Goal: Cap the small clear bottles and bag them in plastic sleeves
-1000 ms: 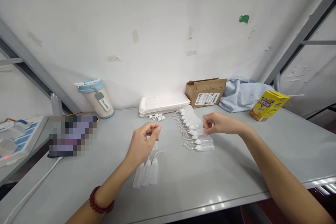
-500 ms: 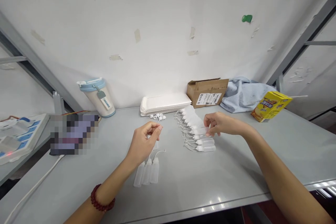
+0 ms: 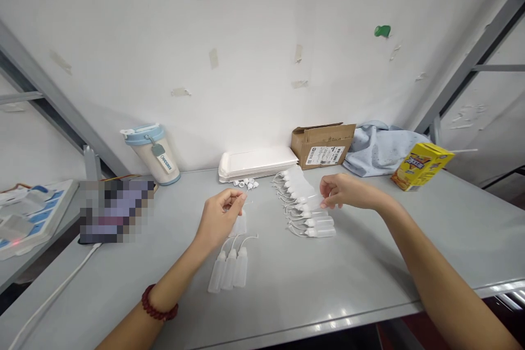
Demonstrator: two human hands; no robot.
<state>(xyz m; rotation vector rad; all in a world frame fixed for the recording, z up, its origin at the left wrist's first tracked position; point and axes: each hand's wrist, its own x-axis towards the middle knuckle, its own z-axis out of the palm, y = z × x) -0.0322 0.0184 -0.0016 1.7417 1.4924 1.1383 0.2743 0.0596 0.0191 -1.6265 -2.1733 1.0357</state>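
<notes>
My left hand is closed in a pinch over the middle of the table. At its fingertips is a small white needle-tip cap, in front of a small heap of white caps. Fingers bent, my right hand pinches the base end of a clear squeeze bottle in a row of similar bottles lying on their sides, with thin white tubes pointing left. Three more tubed bottles lie near my left wrist. Another clear bottle is partly hidden behind my left hand.
White trays, a cardboard box and a light blue cloth stand along the wall. At right is a yellow drink carton with a straw. A tumbler, a blurred phone and a power strip are at left.
The camera view has shifted slightly. My left hand has moved a little to the left, showing more of the bottle behind it. My right hand stays at the row.
</notes>
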